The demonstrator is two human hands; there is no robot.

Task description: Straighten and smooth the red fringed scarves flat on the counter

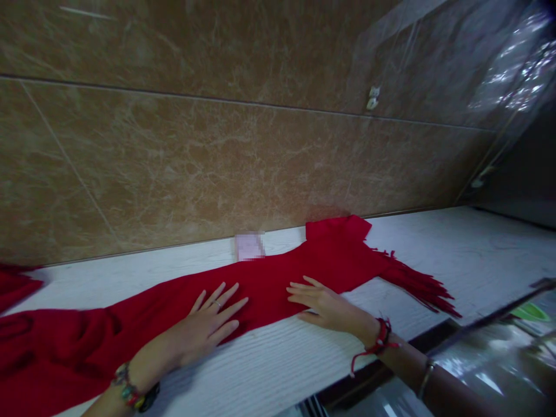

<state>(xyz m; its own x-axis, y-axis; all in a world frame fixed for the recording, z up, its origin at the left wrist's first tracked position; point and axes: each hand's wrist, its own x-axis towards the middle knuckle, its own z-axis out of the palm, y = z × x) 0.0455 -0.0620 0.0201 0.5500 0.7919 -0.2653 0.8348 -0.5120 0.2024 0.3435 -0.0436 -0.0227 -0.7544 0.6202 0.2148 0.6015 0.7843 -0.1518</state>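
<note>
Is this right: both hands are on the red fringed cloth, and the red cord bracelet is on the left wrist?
No: the head view shows the red cord bracelet on the right wrist. The left hand and right hand are indeed on the red fringed cloth.

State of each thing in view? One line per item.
Red scarf: laid out lengthwise, flat between the hands, rumpled toward the left
Scarf fringe: loose, strands bunched
Left hand: open, fingers spread on scarf
Right hand: open, fingers extended over scarf
Red cord bracelet: worn, one end dangling
Pink square: blurred, details unreadable
</note>
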